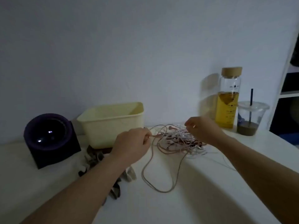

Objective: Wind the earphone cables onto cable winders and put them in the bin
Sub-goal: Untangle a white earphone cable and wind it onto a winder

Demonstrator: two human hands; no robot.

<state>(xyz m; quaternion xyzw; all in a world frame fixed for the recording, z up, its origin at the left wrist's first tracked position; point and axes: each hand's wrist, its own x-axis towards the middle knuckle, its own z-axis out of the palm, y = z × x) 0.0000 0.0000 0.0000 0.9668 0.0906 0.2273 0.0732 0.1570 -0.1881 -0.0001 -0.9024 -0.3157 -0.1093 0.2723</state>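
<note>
White table (210, 199), dim wall (113, 46). Dark winders (93, 159) by my left forearm, bin (110, 117) at 11 o'clock of my left hand (131, 143), which pinches one pinkish cable (161, 189) by its end, slack looping toward 6. The tangle (178, 139) lies at 3 o'clock of that pinch, long axis 9-to-3. My right hand (205, 130) is nearer, curled over it; can't tell its grip.

Light: dim, cool grey-blue, from the right. Shadows: soft; glass bottle (229, 97) throws one leftward on the wall (113, 46). Glare: two small glints on the dark domed device (48, 143). Sharpness: soft overall; right hand (202, 130) motion-blurred. Distortion: shelf unit (285, 81) leans at the right edge.
</note>
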